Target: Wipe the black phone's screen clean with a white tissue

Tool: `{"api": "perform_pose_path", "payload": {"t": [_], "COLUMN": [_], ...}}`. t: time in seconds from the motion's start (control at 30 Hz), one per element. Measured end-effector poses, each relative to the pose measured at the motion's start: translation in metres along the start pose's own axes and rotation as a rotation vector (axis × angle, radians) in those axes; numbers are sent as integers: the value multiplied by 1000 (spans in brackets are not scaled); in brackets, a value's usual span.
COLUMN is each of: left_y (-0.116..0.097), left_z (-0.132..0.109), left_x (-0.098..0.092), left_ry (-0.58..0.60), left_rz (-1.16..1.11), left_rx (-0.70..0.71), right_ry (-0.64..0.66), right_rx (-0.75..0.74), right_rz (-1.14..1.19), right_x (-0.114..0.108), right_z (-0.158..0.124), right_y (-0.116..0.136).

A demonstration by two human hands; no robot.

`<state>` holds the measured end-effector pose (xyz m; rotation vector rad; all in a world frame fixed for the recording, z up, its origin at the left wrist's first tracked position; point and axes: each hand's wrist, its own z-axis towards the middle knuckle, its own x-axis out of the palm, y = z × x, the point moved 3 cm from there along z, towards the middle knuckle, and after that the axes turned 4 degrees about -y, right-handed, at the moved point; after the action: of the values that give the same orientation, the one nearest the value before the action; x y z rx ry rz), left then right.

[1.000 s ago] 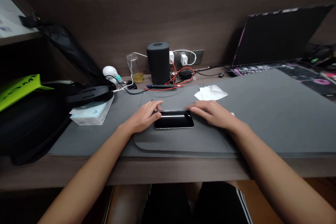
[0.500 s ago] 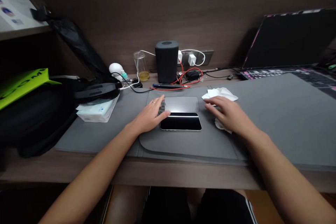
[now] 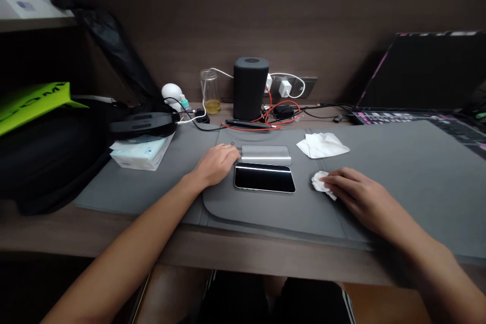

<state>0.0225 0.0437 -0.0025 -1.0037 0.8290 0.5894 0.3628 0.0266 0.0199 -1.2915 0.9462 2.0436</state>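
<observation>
Left hand (image 3: 220,163): on the mat (image 3: 404,174), just beside the left end of the sheet (image 3: 266,154), fingers curled; cannot tell whether they pinch anything
Right hand (image 3: 355,191): thumb and fingers closed on the wad (image 3: 319,182)
Wad: crumpled, white, right of the phone (image 3: 265,179)
Phone: flat on the mat, dark screen up, between the hands
Sheet: clear, flat, just beyond the phone
Tissue (image 3: 322,145): on the mat, beyond the wad

Right grip (image 3: 359,193) pinches a crumpled tissue (image 3: 318,182) — left grip (image 3: 219,163) rests beside the phone (image 3: 265,179).
</observation>
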Motion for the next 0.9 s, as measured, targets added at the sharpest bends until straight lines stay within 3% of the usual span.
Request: {"api": "perform_pose_path", "payload": {"t": [0.13,0.23,0.67,0.9], "left_y": [-1,-2,0,-2], "left_z": [0,1,1,1], "left_x": [0,0,0,0], "left_ry": [31,51,86,73], "left_rz": [14,16,8,-9], "left_rx": [-10,32,107,127], "right_ry": [-38,10,112,182], "right_rx": [-74,-148,-212,-395], "right_rz": [74,126,-24,-8], "right_x": [4,17,33,53], "right_z": [13,21,7,31], "right_y": [33,53,97,137]}}
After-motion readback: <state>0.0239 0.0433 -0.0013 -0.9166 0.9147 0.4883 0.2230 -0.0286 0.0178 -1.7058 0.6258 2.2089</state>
